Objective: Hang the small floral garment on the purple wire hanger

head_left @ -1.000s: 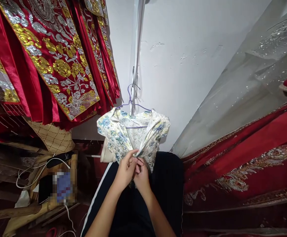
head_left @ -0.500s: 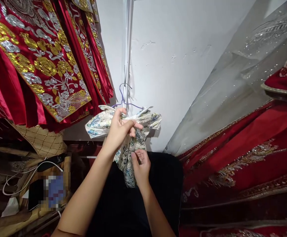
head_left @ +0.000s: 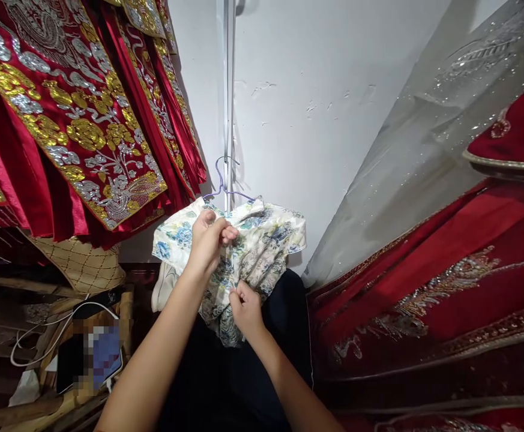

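A cream floral garment (head_left: 266,240) with blue and yellow flowers hangs on a purple wire hanger (head_left: 222,180) against a white wall. My left hand (head_left: 207,240) is closed in a pinch on the garment's upper front, near the collar. My right hand (head_left: 244,307) is lower and closed on the fabric at the garment's front edge. What lies inside the pinched fingers besides cloth is hidden.
Red robes with gold and silver embroidery (head_left: 77,114) hang at the left. More red embroidered cloth (head_left: 424,282) and a grey sequinned veil (head_left: 428,150) fill the right. A wooden stand with a phone and white cables (head_left: 86,354) sits lower left. A thin rail (head_left: 230,90) runs up the wall.
My left hand rose from beside the right hand to the garment's collar area. The right hand stayed low on the fabric. The garment's front has spread flatter than half a second ago.
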`<state>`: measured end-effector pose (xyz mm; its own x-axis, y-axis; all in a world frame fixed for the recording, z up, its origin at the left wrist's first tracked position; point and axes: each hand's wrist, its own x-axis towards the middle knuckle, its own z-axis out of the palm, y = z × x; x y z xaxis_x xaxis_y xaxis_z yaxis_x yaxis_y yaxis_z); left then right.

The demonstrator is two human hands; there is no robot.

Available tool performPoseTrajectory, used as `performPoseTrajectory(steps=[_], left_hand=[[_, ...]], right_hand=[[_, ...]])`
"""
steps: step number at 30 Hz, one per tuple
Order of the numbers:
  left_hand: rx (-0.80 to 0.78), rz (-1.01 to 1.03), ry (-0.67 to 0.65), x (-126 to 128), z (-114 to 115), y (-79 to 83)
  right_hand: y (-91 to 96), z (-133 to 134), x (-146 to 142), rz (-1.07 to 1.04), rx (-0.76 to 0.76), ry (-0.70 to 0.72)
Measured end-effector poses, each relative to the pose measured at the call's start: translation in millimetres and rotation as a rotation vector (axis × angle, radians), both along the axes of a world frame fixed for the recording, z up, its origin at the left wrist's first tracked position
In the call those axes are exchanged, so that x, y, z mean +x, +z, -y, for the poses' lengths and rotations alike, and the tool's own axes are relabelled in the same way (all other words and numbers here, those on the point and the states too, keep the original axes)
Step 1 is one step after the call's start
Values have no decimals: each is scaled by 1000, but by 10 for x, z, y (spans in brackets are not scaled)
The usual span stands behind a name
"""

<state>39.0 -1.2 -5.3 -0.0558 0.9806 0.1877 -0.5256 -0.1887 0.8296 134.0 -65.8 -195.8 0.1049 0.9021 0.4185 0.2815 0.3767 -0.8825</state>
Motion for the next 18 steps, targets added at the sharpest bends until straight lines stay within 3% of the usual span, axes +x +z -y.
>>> performPoseTrajectory(steps=[7, 18], left_hand=[[-103, 171, 22, -56, -162, 230], [-129, 158, -49, 75, -290, 180]], right_hand=[[5, 11, 116, 76, 8, 57], [110, 308, 375, 152, -34, 88]])
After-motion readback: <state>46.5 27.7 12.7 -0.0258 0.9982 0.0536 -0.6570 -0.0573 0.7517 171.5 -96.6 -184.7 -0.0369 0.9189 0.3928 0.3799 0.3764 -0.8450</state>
